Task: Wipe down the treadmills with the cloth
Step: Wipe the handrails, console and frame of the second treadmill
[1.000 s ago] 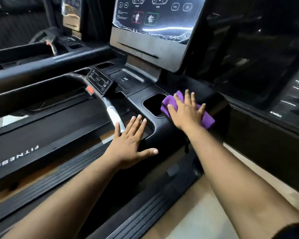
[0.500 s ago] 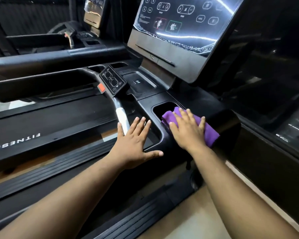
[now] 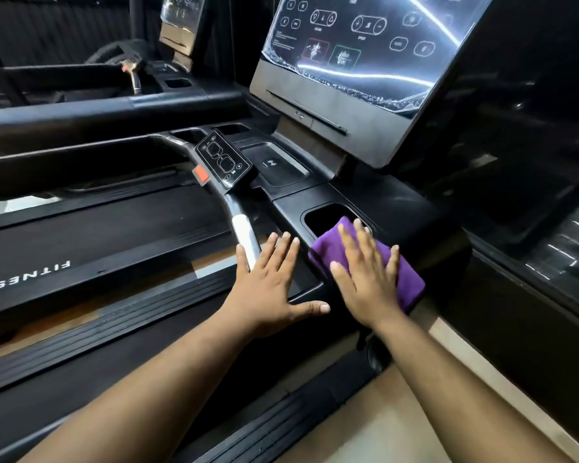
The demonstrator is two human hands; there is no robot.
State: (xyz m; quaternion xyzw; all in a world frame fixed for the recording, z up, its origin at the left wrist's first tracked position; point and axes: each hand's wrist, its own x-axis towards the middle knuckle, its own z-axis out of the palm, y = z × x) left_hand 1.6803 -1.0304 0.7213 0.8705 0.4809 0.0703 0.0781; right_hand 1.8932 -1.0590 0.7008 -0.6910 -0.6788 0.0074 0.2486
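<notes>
- Head view: two treadmills in frame. The nearer treadmill (image 3: 391,202) carries the work; a second treadmill (image 3: 168,85) stands beyond it at upper left.
- One purple cloth (image 3: 405,272), folded, lies flat on the nearer machine's black console tray, its far corner at the rim of one cup-holder recess (image 3: 325,215).
- Right hand (image 3: 368,282): fingers straight and spread, palm down, pressing on the cloth; the fingertips are motion-blurred. Nothing is gripped.
- Left hand (image 3: 271,289): flat, fingers together, thumb out toward the right hand, resting on the tray edge just beside the cloth, not touching it. The little finger lies against the silver handlebar grip (image 3: 244,235).
- One small control pad (image 3: 223,158) sits on the handlebar, with one red button (image 3: 201,173) at its left side.
- One wireless-charging pad (image 3: 269,163) lies between the control pad and the display.
- One large touchscreen console (image 3: 355,45) rises above the tray, with light streaks reflected across it.
- The running belt (image 3: 81,235) lies at left, with "FITNESS" lettering on its side rail.
</notes>
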